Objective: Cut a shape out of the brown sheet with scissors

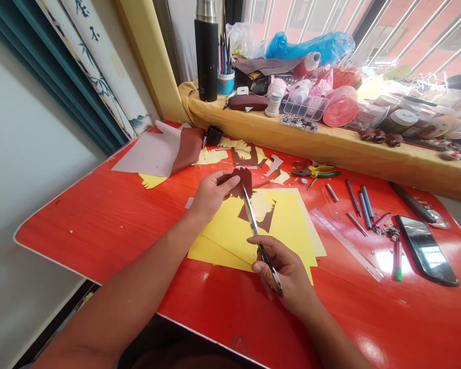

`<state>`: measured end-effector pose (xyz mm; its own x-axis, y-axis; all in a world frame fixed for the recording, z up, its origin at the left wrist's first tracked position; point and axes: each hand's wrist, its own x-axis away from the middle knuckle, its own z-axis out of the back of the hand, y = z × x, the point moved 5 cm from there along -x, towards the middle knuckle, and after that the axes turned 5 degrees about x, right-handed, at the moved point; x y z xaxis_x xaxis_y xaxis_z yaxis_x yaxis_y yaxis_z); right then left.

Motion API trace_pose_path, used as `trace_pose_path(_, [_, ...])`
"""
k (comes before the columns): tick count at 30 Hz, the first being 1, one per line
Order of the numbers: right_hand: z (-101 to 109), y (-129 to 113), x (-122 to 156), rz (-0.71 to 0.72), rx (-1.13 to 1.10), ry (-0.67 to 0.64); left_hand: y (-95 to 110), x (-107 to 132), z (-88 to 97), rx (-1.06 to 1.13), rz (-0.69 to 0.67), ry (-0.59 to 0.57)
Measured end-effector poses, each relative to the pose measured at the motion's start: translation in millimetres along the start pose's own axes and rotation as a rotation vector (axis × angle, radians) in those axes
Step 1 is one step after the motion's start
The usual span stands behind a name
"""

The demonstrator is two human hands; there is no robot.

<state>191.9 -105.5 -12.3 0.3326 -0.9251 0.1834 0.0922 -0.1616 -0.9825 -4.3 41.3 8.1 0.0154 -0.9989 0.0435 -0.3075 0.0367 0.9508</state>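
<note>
Held up in mid-air

From my remote seat at the head camera, I start with the left hand: its thumb and fingers are pinched together on a scrap of brown paper, holding it above the pile, probably so that it can be turned freely against the blades. The right hand is closed around a pair of scissors, which point far and up, their tip at the scrap's edge. The hands are apart, linked only by scissors and scrap.

Below them lie overlapping sheets of yellow paper with a brown cut shape on top, all on a red table. The stack sits within easy reach of both hands, which I take to be why it is central. Farther off are yellow and brown offcuts, and at far left a brown sheet folds over a grey sheet.

To the right, pliers, a clear ruler, pens and a phone sit off the paper, seemingly to keep them from the cutting. Along the far edge, a padded yellow sill carries a thermos and a cup of brushes
</note>
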Motion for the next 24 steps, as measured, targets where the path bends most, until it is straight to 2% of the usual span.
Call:
trace_pose_path(10, [-1.1,-0.4,-1.3,-0.007,-0.008,0.004,-7.7,-2.6,1.5,0.052,0.029,-0.029])
trace_pose_path(24, [-2.8,-5.9,-1.4,0.006,-0.06,0.021,-6.5,0.9,-2.8,0.041,0.014,-0.034])
